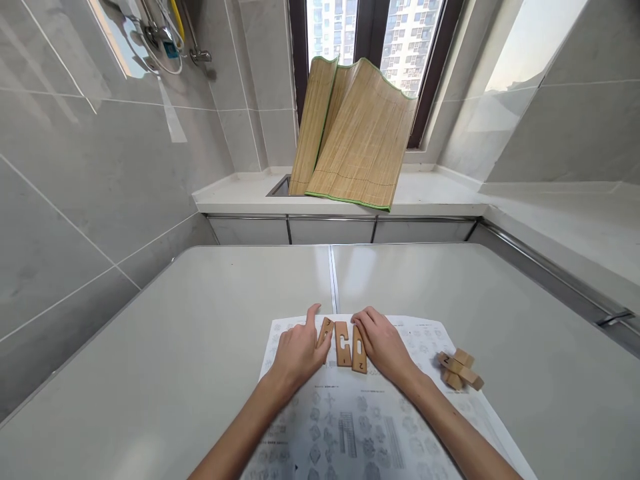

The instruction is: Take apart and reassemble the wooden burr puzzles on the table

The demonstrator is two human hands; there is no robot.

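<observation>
Wooden puzzle pieces on a printed sheet, mostly still loose.
The white table [175,347] carries a sheet of diagrams [350,427]; on it the left hand [297,350] lies loosely spread, and the right hand [383,343] has its fingers bent, though I cannot tell if it pinches anything. At the right a small bundle [460,370] looks already interlocked. Between the hands, three notched pieces [343,343] lie flat side by side, the outer two touched by fingertips, seemingly not yet joined.

Three wooden pieces [343,343], perhaps three stacked blocks [460,370], one sheet [350,427]
</observation>
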